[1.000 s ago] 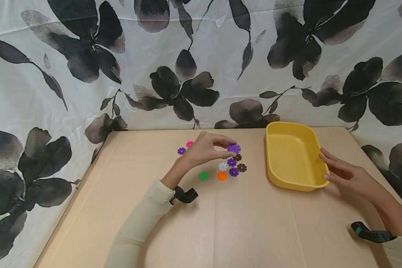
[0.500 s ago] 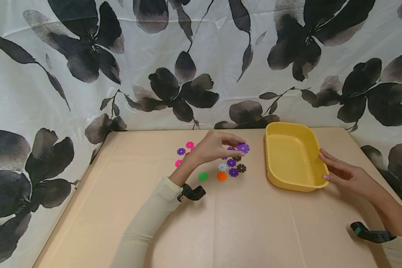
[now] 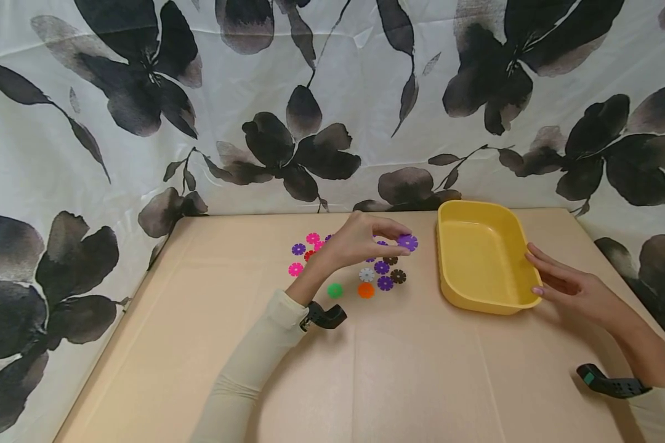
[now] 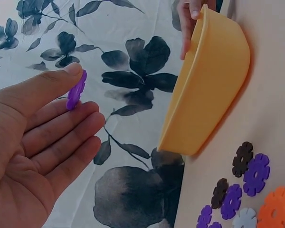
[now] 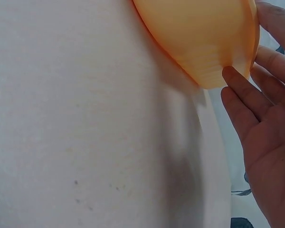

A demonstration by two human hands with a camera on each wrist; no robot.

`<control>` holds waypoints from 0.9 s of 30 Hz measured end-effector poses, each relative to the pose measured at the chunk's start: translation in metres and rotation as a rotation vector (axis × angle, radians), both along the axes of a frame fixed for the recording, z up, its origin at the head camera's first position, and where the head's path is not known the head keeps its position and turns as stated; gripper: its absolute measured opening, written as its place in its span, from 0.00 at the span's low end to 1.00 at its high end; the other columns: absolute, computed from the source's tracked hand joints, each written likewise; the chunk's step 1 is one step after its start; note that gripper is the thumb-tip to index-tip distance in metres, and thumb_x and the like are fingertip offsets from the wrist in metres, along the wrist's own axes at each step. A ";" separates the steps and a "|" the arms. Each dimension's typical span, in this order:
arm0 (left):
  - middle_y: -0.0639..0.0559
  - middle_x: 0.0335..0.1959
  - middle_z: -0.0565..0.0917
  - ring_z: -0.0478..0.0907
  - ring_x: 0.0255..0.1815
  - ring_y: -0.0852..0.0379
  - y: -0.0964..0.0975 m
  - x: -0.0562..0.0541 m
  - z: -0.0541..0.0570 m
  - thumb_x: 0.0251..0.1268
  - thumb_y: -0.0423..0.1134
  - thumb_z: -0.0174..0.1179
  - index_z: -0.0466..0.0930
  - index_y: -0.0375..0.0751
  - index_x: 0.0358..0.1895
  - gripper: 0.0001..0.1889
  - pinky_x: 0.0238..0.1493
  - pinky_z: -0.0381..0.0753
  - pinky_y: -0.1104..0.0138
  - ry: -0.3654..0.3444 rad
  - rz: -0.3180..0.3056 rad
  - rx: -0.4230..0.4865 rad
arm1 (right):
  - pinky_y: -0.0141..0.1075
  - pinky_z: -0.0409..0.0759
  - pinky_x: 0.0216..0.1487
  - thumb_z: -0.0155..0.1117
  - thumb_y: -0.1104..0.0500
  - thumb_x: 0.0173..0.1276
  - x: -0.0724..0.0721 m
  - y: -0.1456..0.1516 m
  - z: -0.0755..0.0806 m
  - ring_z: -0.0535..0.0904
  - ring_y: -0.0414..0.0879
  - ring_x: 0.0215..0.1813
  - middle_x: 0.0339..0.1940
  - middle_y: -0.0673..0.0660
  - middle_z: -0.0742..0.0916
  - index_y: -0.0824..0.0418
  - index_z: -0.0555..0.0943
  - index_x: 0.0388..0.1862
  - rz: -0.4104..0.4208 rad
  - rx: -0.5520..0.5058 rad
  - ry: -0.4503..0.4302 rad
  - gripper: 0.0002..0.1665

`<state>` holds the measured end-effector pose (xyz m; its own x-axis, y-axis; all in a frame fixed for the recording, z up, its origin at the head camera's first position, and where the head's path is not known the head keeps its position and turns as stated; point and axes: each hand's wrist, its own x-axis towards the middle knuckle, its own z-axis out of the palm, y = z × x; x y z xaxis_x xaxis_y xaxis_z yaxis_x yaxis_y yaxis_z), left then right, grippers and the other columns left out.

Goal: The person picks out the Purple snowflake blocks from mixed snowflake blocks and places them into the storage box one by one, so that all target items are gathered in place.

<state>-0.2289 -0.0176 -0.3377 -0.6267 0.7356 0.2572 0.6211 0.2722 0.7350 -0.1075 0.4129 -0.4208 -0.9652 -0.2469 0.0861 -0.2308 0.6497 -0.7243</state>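
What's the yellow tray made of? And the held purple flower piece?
The yellow tray looks like smooth, slightly shiny plastic: even color, rounded corners, soft highlights. The purple flower piece is probably smooth plastic too, thin with neat notches, but rubber or foam might look similar.

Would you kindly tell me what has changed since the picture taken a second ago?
The left hand, pinching a purple disc, has moved rightward, closer to the yellow tray, bringing a pink disc and a red disc into view behind it. Nothing was taken up or let go. The right hand stays at the yellow tray's edge, and the yellow tray kept its place.
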 end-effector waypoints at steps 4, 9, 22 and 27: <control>0.54 0.52 0.89 0.85 0.50 0.59 0.003 0.000 0.000 0.63 0.45 0.73 0.87 0.43 0.57 0.21 0.48 0.84 0.72 -0.029 0.003 -0.022 | 0.11 0.66 0.56 0.67 0.62 0.72 0.000 0.000 0.000 0.56 0.11 0.68 0.83 0.37 0.54 0.57 0.60 0.81 -0.007 -0.007 -0.007 0.42; 0.54 0.52 0.88 0.85 0.50 0.60 0.005 -0.001 -0.002 0.63 0.45 0.73 0.86 0.43 0.58 0.22 0.49 0.84 0.73 -0.043 0.000 -0.030 | 0.11 0.66 0.55 0.67 0.62 0.72 0.001 0.000 0.000 0.55 0.11 0.68 0.83 0.37 0.55 0.57 0.61 0.81 -0.018 -0.008 -0.011 0.42; 0.55 0.48 0.89 0.84 0.46 0.67 0.015 -0.001 -0.001 0.62 0.44 0.74 0.87 0.43 0.56 0.20 0.50 0.84 0.73 -0.057 -0.020 -0.007 | 0.11 0.65 0.56 0.68 0.62 0.72 0.007 -0.003 0.000 0.56 0.11 0.68 0.83 0.38 0.55 0.57 0.61 0.80 -0.020 0.002 0.003 0.42; 0.55 0.46 0.90 0.84 0.44 0.67 0.024 -0.001 0.001 0.62 0.43 0.73 0.87 0.42 0.56 0.20 0.48 0.83 0.76 -0.070 -0.048 -0.006 | 0.11 0.65 0.56 0.68 0.61 0.72 0.011 -0.004 -0.001 0.55 0.11 0.68 0.83 0.38 0.55 0.57 0.61 0.80 -0.033 0.001 -0.006 0.42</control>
<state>-0.2298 0.0062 -0.3366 -0.6071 0.7667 0.2090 0.5803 0.2480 0.7757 -0.0962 0.4089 -0.4214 -0.9732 -0.2152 0.0805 -0.2054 0.6575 -0.7250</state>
